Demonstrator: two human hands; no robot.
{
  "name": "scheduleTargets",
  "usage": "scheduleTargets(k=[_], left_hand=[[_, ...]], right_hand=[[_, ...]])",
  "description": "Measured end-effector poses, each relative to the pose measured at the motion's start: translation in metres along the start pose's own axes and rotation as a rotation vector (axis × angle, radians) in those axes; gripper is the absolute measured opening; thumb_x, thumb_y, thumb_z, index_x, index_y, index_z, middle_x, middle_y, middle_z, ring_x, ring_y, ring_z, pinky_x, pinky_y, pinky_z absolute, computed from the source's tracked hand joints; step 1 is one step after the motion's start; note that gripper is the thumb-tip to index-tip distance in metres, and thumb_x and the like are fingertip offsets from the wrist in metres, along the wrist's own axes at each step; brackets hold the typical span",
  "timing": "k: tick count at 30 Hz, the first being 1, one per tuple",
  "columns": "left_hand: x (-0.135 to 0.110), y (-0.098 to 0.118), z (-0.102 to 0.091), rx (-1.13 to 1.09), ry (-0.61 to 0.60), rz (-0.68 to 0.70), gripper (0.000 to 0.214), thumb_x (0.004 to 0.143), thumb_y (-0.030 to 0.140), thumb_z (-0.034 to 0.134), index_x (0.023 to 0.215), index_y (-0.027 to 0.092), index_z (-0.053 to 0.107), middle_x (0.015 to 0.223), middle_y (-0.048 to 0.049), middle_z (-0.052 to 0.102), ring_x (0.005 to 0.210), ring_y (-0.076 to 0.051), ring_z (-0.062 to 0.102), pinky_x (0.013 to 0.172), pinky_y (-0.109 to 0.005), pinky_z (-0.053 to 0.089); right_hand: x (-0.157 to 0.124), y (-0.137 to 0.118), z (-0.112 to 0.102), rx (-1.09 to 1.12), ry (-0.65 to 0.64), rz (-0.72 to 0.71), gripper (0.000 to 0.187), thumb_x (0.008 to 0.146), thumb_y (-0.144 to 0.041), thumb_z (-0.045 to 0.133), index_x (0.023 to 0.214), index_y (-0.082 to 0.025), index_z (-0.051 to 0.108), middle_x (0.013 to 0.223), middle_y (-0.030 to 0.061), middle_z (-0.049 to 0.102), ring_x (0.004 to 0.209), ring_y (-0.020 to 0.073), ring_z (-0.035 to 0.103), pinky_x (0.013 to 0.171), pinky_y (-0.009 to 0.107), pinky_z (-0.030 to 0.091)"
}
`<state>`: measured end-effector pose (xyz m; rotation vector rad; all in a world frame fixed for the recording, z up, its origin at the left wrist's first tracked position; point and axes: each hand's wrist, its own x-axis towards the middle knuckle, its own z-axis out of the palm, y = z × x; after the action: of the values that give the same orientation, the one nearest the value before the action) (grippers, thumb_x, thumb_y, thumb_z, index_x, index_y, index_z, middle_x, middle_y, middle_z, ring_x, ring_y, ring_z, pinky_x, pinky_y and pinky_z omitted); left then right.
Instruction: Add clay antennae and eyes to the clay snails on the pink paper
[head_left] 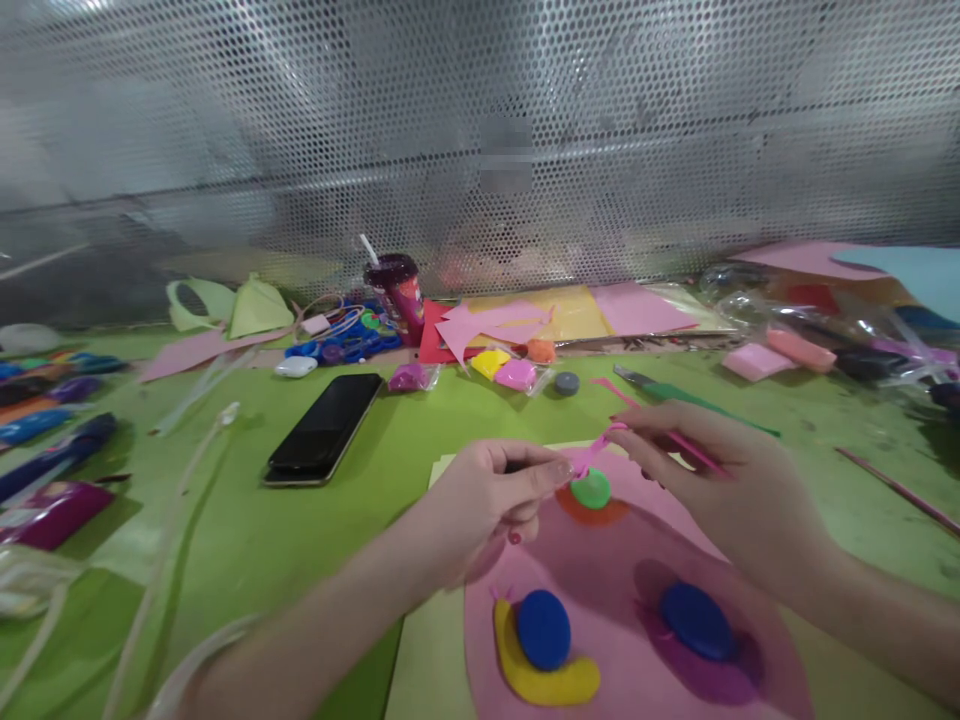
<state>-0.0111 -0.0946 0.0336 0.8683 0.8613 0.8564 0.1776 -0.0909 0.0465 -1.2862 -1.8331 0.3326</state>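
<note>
Above the rounded pink paper sheet point(600, 585): both hands meet, fingertips near each other, with a narrow bright-pink soft strip point(598, 445) spanning the gap between them.
Left hand point(487, 500): up it comes from the lower left, forearm slanting, thumb and forefinger pinching the near end of the strip, the other fingers curled under.
Right hand point(720, 490): in from the lower right, back of the hand uppermost, thumb and fingertips gripping the strip's far end.
Thin pink stick point(697, 452): it runs slantwise through the right hand, tip poking out past the fingers; whether it's pressed tight, I cannot tell.
Round bright-green disc point(591, 490): right below the strip, over an orange piece point(604, 516); contact with the strip is unclear.
Yellow crescent of clay point(544, 684): lower left on the sheet, a round blue disc point(544, 630) sitting in its curve.
Purple curved clay piece point(709, 682): over on the lower right, partly shaded, beside a second blue disc point(697, 620).
Dark-lidded purple cup with white straw point(405, 305): at the back by the perforated metal panel point(600, 130), printed side showing, any lettering too small to read.
Black smartphone point(326, 430): flat on the green tabletop point(225, 560), screen dark.
</note>
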Motion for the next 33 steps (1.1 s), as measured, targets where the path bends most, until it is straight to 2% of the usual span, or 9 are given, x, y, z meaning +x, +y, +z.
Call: scheduleTargets(k=[5,10,15,17,23,26,29,33], left_hand=[[-0.004,0.002,0.004,-0.054,-0.06,-0.032,0.025,0.068,0.034,0.073,0.075,0.012,0.063,0.039,0.0111,0.027,0.037,-0.001,0.019,0.039,-0.019,0.018],[-0.004,0.002,0.003,-0.053,-0.085,-0.029,0.022,0.071,0.031,0.071,0.077,0.012,0.064,0.043,0.0103,0.031,0.037,-0.001,0.021,0.039,-0.019,0.019],[-0.001,-0.001,0.002,-0.002,-0.015,-0.015,0.03,0.064,0.032,0.076,0.081,0.011,0.064,0.047,0.0089,0.04,0.036,0.0,0.024,0.038,-0.02,0.02],[0.0,-0.002,0.002,0.032,0.018,-0.002,0.031,0.062,0.032,0.077,0.08,0.011,0.063,0.048,0.008,0.043,0.036,0.0,0.026,0.038,-0.02,0.022],[-0.001,-0.002,0.003,0.111,0.039,0.037,0.025,0.064,0.029,0.075,0.077,0.012,0.064,0.053,0.0056,0.05,0.036,0.0,0.03,0.039,-0.019,0.026],[-0.003,0.0,0.002,0.198,0.017,0.029,0.027,0.066,0.033,0.073,0.081,0.012,0.065,0.05,0.0061,0.047,0.038,-0.002,0.033,0.04,-0.018,0.028],[-0.005,0.0,0.0,0.26,-0.027,0.017,0.026,0.067,0.032,0.073,0.083,0.013,0.066,0.053,0.0055,0.047,0.041,-0.002,0.037,0.041,-0.017,0.032],[-0.007,0.0,-0.001,0.288,-0.096,-0.017,0.025,0.069,0.032,0.071,0.087,0.015,0.067,0.055,0.0046,0.048,0.042,-0.005,0.043,0.039,-0.018,0.035]], right_hand=[[-0.005,0.002,-0.004,-0.172,0.008,-0.305,0.012,0.084,-0.029,0.055,0.081,-0.022,0.064,0.063,-0.0015,0.061,0.049,0.0097,0.052,0.05,0.024,0.046],[-0.013,0.004,-0.004,-0.216,-0.074,-0.531,0.013,0.087,-0.021,0.053,0.095,-0.024,0.061,0.071,0.0001,0.064,0.061,0.0127,0.059,0.056,0.026,0.05],[-0.011,0.003,-0.001,-0.22,-0.12,-0.72,0.017,0.089,-0.019,0.049,0.101,-0.023,0.061,0.072,0.0001,0.065,0.063,0.013,0.06,0.061,0.026,0.052],[-0.01,0.002,-0.002,-0.206,-0.114,-0.748,0.019,0.089,-0.017,0.048,0.102,-0.021,0.062,0.069,0.0008,0.064,0.063,0.0131,0.06,0.06,0.025,0.052],[-0.013,0.002,-0.006,-0.184,-0.098,-0.69,0.02,0.088,-0.018,0.049,0.103,-0.022,0.062,0.065,-0.0004,0.062,0.056,0.0114,0.057,0.053,0.022,0.05],[-0.01,0.002,-0.006,-0.165,-0.095,-0.492,0.02,0.088,-0.028,0.05,0.101,-0.024,0.066,0.074,0.0015,0.068,0.059,0.0125,0.061,0.056,0.024,0.052],[-0.004,0.001,-0.004,-0.065,-0.194,-0.239,0.023,0.087,-0.037,0.05,0.095,-0.027,0.07,0.078,0.0009,0.07,0.064,0.0139,0.065,0.057,0.025,0.053],[-0.002,-0.001,-0.002,0.09,-0.301,-0.103,0.02,0.085,-0.037,0.054,0.085,-0.028,0.071,0.072,-0.0005,0.07,0.061,0.0133,0.064,0.053,0.023,0.051]])
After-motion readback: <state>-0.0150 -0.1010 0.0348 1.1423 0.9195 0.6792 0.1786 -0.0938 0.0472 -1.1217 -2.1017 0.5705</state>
